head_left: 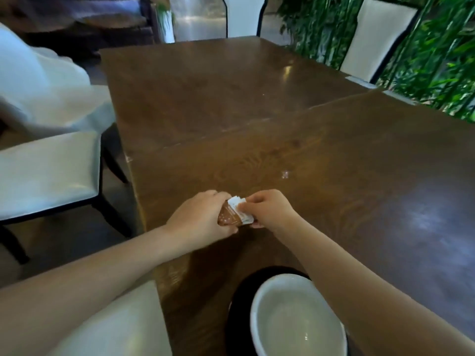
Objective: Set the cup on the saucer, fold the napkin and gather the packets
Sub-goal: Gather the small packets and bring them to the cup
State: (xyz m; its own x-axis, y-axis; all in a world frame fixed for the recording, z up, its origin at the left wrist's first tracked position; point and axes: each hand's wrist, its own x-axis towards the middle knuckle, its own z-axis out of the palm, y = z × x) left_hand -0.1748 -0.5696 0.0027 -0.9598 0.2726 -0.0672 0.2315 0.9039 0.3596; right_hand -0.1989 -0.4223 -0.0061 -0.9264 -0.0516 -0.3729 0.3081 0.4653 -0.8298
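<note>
While the left hand and right hand meet on the packets, the cup sits close to the body.

The packets form 1 small stack directly between the 2 hands, near the left edge of the table. The left hand's curled fingers grip the brown side and the right hand pinches the white edges, so neither hand is nearer than the other. The stack's long axis seems to run far-to-near with a slight tilt. How many packets there are, and whether they rest on the wood or hang just above it, cannot be told. Nearer the person, the white cup appears to stand on a dark saucer. The right forearm crosses it and the bottom of the frame cuts it off. No napkin is visible.
</note>
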